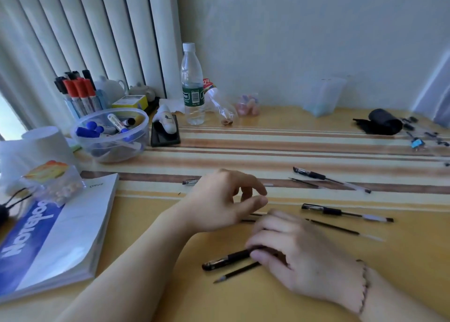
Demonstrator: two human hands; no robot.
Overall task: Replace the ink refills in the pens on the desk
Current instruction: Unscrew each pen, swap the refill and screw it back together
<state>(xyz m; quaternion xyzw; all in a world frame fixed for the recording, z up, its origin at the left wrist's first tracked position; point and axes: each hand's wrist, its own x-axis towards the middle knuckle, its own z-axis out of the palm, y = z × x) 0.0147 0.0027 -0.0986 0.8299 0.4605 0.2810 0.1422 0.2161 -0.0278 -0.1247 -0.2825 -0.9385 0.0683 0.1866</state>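
At the far left of the desk (280,136) we note a holder of markers (78,95), caps up, and beside it a clear plastic bowl (109,136) holding several blue-capped markers lying loose. A water bottle (192,85) stands upright right of the bowl, with a notebook (56,239) lying flat at the near left. We record the left hand (219,202) raised just over the desk, fingers loosely curled with thumb and forefinger close together; we cannot tell whether anything is between them. Behind it lies a pen (191,182), long axis left to right, mostly hidden by that hand. The right hand (302,253) lies low on the desk, its fingers curled over a black pen (226,259), which runs from lower left up to the right and disappears under the palm. Just beside it a loose refill (237,272) lies roughly parallel, tip toward the lower left. Further right we find two more pens (345,213) (331,179), each with a bare refill (341,229) (304,183) close beside it, all slanting down to the right. A black pouch (382,124) lies on its side at the far right.
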